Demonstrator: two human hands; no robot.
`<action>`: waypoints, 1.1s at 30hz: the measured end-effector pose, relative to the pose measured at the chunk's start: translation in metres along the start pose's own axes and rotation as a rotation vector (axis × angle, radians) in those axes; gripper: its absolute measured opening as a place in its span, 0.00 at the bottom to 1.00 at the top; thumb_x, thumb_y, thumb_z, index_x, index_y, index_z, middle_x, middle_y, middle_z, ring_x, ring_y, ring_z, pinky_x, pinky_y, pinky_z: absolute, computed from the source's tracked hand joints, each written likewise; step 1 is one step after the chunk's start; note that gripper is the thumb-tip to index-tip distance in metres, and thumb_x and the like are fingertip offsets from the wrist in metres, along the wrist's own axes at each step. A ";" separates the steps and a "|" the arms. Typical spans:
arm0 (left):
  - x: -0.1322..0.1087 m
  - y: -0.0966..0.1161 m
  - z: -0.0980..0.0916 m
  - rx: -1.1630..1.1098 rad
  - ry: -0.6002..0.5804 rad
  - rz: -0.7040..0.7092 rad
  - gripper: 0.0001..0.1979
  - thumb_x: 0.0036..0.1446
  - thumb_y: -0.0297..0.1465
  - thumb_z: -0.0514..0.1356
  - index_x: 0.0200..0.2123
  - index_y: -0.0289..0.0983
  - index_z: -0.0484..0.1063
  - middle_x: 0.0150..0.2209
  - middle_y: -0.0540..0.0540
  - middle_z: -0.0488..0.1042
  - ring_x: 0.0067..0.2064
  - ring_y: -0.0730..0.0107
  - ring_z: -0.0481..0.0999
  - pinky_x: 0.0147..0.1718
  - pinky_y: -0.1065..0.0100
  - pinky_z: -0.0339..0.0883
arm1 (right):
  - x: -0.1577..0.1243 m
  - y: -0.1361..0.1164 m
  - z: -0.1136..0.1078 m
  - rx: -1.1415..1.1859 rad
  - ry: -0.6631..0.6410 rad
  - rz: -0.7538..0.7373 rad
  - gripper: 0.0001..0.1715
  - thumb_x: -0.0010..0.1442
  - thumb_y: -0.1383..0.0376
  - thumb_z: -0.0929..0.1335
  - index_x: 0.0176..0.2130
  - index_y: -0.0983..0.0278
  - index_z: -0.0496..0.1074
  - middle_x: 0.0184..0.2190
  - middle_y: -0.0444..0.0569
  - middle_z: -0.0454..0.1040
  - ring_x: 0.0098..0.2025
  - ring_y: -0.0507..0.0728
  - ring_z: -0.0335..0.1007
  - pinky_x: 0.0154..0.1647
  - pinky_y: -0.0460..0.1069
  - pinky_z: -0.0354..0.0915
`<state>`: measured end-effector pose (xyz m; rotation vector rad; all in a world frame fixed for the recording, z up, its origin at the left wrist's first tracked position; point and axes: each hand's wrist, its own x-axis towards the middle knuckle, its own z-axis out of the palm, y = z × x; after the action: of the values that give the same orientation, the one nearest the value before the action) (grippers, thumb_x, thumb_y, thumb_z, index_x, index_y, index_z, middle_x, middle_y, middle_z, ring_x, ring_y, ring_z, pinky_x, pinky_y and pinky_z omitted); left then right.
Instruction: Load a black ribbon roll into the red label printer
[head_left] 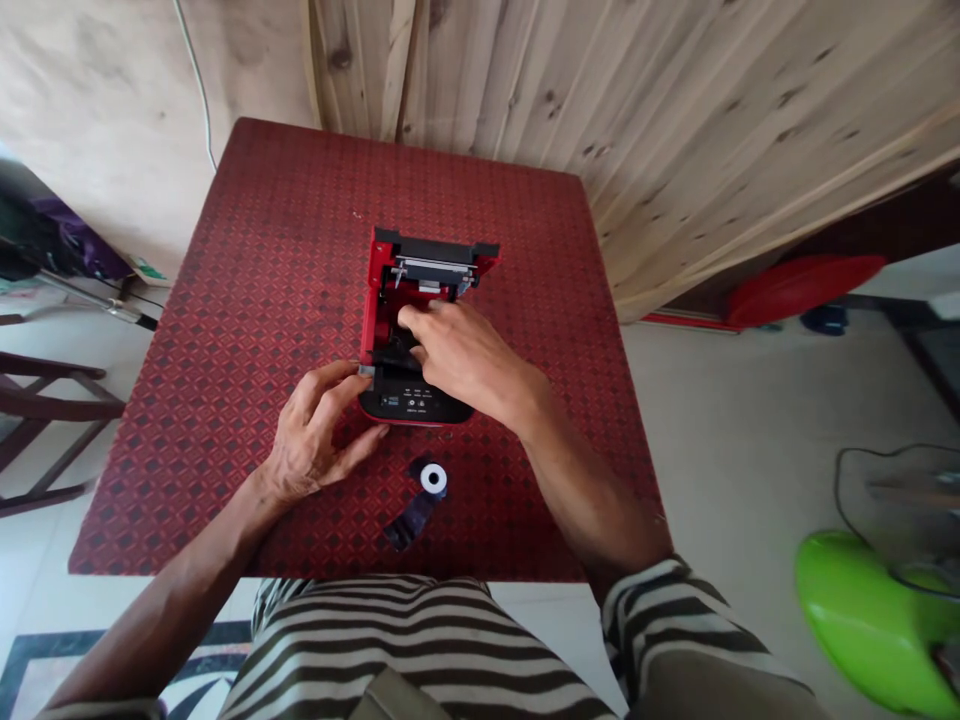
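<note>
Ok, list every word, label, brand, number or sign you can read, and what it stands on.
None can be read.
Black panel of the open red-and-black device: tiny white print, too small to read.
Pale patch on that panel: too blurred to tell if it bears text.
Roll on the table: no lettering visible.

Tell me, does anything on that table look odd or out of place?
Nothing looks spilled or damaged. Only the small roll stands out: it sits loose on the table, in front of the open machine, with a dark strip trailing off it.
</note>
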<state>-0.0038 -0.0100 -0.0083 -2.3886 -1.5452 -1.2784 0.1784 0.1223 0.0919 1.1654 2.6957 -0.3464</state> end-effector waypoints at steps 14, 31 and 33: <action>0.001 -0.002 0.000 0.000 0.004 -0.005 0.32 0.63 0.36 0.70 0.66 0.39 0.65 0.56 0.36 0.75 0.57 0.56 0.79 0.54 0.58 0.80 | -0.002 0.022 0.011 0.275 0.151 -0.149 0.20 0.66 0.81 0.63 0.49 0.66 0.78 0.46 0.56 0.83 0.51 0.61 0.79 0.57 0.57 0.71; 0.149 -0.027 -0.021 -0.020 -0.031 0.034 0.33 0.75 0.49 0.54 0.71 0.33 0.60 0.67 0.35 0.68 0.69 0.53 0.68 0.62 0.53 0.72 | -0.052 0.005 0.043 0.278 0.718 -0.303 0.08 0.74 0.69 0.67 0.41 0.64 0.76 0.43 0.53 0.80 0.46 0.58 0.76 0.50 0.54 0.76; 0.158 -0.032 -0.013 -0.064 -0.124 0.054 0.34 0.75 0.51 0.51 0.70 0.32 0.62 0.62 0.35 0.73 0.66 0.52 0.73 0.64 0.50 0.71 | -0.054 0.003 0.045 0.225 0.719 -0.291 0.08 0.75 0.68 0.67 0.40 0.63 0.75 0.40 0.51 0.80 0.42 0.57 0.75 0.46 0.53 0.75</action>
<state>-0.0090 0.1195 0.0890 -2.5762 -1.4796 -1.2095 0.2209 0.0743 0.0629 1.1064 3.5522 -0.3214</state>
